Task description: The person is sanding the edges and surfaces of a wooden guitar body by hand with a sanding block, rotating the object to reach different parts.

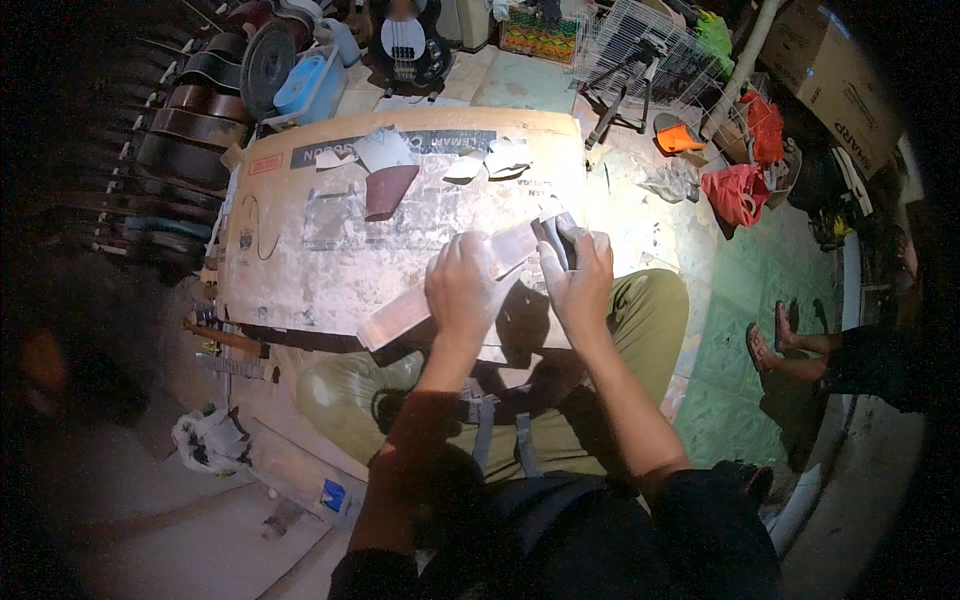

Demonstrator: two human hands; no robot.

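My left hand (460, 285) is closed around a long, flat bar of pale wood (393, 318), which lies tilted across the near edge of a dusty cardboard sheet (330, 285). At the bar's upper right end, my right hand (583, 290) pinches a dark grey piece, apparently folded sandpaper (562, 236), against or just beside the wood. The fingers partly hide where the two meet. Farther up the cardboard lie a maroon sandpaper piece (390, 193), a pale grey sheet (385, 150) and several torn white scraps (507, 160).
A row of guitar bodies (190, 145) lines the left side, near a blue tub (308, 88). A dark bass guitar (404, 55), wire cage (640, 45) and small tripod (628, 95) stand beyond. Red bags (736, 192) lie right, above another person's feet (770, 345).
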